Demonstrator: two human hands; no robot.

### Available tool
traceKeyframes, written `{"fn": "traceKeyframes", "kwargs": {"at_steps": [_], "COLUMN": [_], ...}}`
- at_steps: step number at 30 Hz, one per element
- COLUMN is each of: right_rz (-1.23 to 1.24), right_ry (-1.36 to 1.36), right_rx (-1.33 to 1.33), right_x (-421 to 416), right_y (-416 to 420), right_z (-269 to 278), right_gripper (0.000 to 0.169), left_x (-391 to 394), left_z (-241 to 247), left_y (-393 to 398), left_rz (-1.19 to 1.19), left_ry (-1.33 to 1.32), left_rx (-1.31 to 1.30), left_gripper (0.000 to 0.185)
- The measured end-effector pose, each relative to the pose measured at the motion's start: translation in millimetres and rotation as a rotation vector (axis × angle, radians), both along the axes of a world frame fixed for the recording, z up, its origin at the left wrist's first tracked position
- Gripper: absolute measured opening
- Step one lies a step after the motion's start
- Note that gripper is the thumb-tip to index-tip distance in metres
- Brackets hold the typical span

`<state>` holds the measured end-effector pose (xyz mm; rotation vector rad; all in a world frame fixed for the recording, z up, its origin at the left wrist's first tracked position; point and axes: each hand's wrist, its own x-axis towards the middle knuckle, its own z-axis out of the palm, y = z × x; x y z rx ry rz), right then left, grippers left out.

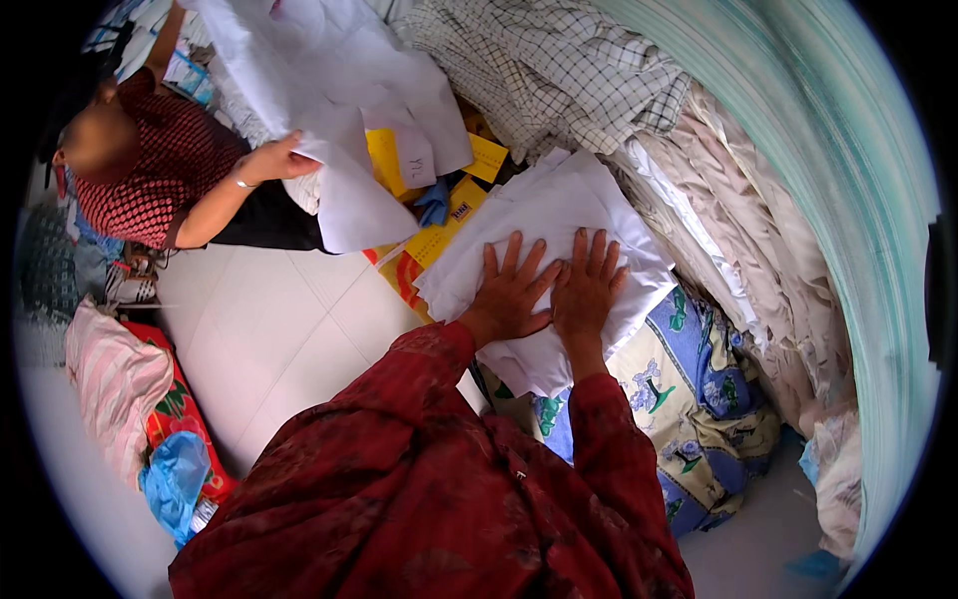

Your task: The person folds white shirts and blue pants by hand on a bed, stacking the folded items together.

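Both palms lie flat on a stack of white fabric pieces point(591, 187). My left hand point(513, 292) has its fingers spread over the middle of the stack. Beside it rests my right hand point(587, 288), fingers a little apart, the two hands touching near the thumbs. Neither hand grips anything. Under the near side of the stack shows a blue and cream printed cloth point(673, 397) with a tree pattern. Yellow printed boxes or cards point(449, 221) and a small dark blue cloth piece point(434, 202) lie just beyond the stack's left edge.
At the upper left a co-worker point(157, 165) holds up a large white sheet point(359, 97). Checked fabric point(554, 67) and beige fabric point(748, 195) are heaped at the right, beside a pale green curtain point(846, 150). A blue plastic bag point(176, 472) and striped pink cloth point(116, 374) lie on the tiled floor point(277, 322).
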<state>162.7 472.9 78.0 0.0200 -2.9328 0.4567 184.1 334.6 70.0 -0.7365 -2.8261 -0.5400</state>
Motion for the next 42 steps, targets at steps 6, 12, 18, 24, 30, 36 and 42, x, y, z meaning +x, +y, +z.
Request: {"fn": "traceKeyframes", "kwargs": {"at_steps": [6, 12, 18, 24, 30, 36, 42], "right_rz": [-0.007, -0.11, -0.312, -0.426, -0.475, -0.431, -0.473], "right_ry": [-0.035, -0.079, -0.131, -0.131, 0.002, 0.13, 0.193], "right_rx": [0.032, 0.097, 0.129, 0.146, -0.081, -0.093, -0.197], "right_x": [-12, -16, -6, 43, 130, 89, -22], "right_y": [-1, -1, -14, -42, -38, -45, -85], "right_z": [-11, -8, -1, 15, 5, 54, 23], "right_gripper": [0.051, 0.05, 0.051, 0.05, 0.051, 0.023, 0.041], "left_x": [-9, -17, -17, -20, -36, -67, -62], "left_z": [-4, 5, 10, 4, 21, 33, 14], "left_y": [-3, 1, -4, -22, -26, -72, -83], "left_rz": [-0.056, -0.12, -0.203, -0.235, -0.333, -0.316, -0.31], "left_ry": [-0.03, -0.151, -0.133, -0.159, -0.43, -1.034, -1.041], "left_rx": [0.047, 0.075, 0.095, 0.094, 0.291, 1.173, 1.292], "left_gripper": [0.079, 0.082, 0.08, 0.069, 0.064, 0.054, 0.067]}}
